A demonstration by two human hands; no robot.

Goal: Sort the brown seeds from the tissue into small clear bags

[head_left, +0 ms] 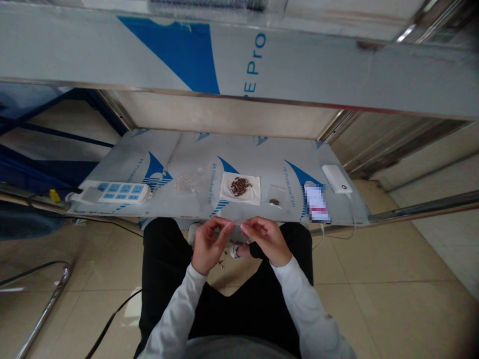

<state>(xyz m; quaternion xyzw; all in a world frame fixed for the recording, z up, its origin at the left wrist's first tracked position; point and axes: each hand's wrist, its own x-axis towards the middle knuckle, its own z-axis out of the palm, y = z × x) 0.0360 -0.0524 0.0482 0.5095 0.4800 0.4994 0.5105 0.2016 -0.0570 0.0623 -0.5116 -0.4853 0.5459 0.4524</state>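
Note:
Between my two hands, just off the shelf's front edge, is a small clear plastic bag (pixel 238 230), hard to make out against the floor. My left hand (pixel 210 243) pinches its left end between thumb and fingers. The right end is pinched the same way by my right hand (pixel 268 239). Beyond the hands, a pile of small brown elongated pieces (pixel 240 186) lies on a white cloth (pixel 253 193). To the right of the cloth sits a clear bag (pixel 277 193) with a few similar brown pieces at its bottom. More crumpled clear plastic (pixel 191 180) lies left of the cloth.
A film-covered metal shelf (pixel 179 149) holds these things. At its left end lies a white power strip (pixel 119 192); on the right are a phone (pixel 316 203) and a white power bank (pixel 337 179) with cables. An upper ledge (pixel 299 70) juts out above.

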